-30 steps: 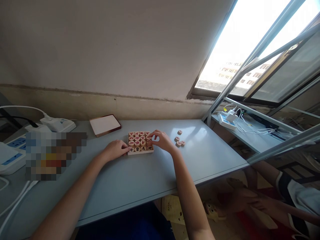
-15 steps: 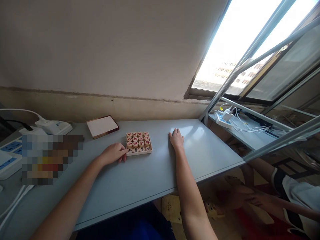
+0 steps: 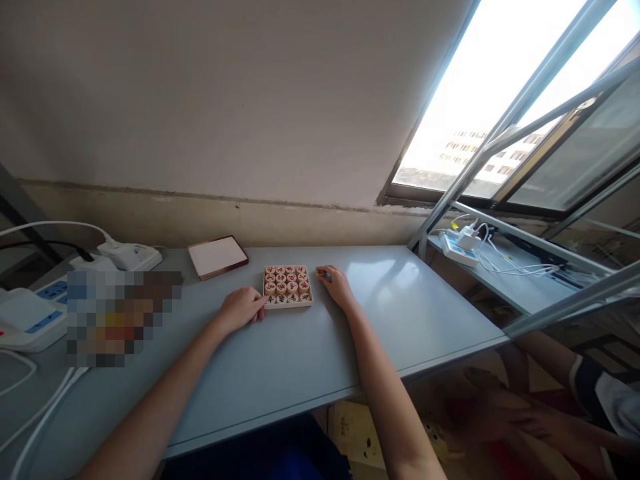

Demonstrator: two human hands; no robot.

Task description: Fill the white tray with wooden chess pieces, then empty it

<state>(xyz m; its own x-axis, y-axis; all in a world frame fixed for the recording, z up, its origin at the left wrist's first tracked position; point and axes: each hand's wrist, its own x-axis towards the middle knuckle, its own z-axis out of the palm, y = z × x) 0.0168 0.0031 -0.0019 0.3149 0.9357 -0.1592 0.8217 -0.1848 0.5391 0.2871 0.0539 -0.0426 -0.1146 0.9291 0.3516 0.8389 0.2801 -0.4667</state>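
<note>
A shallow white box (image 3: 311, 303) of Chinese chess pieces (image 3: 281, 288) sits on the grey desk. Its round wooden pieces lie in rows, most marked with red characters and the nearest row with black ones. At the box's near left corner, my left hand (image 3: 243, 307) rests on the desk with its thumb and fingers closed on the edge. Just right of the box, my right hand (image 3: 339, 288) pinches a single chess piece (image 3: 320, 273) between thumb and fingers, close to the desk surface; the fingers partly cover it.
A box lid (image 3: 219, 256) with a pale inside and brown rim lies behind and left. Power strips (image 3: 50, 310) with white cables and a blurred-out patch fill the desk's left end. A metal frame (image 3: 450, 200) borders the right; another person's arms (image 3: 525, 407) show below it.
My right hand has moved left from the open desk towards the box, and a chess piece now shows in its fingers. My left hand stays at the box corner. The view has shifted slightly.
</note>
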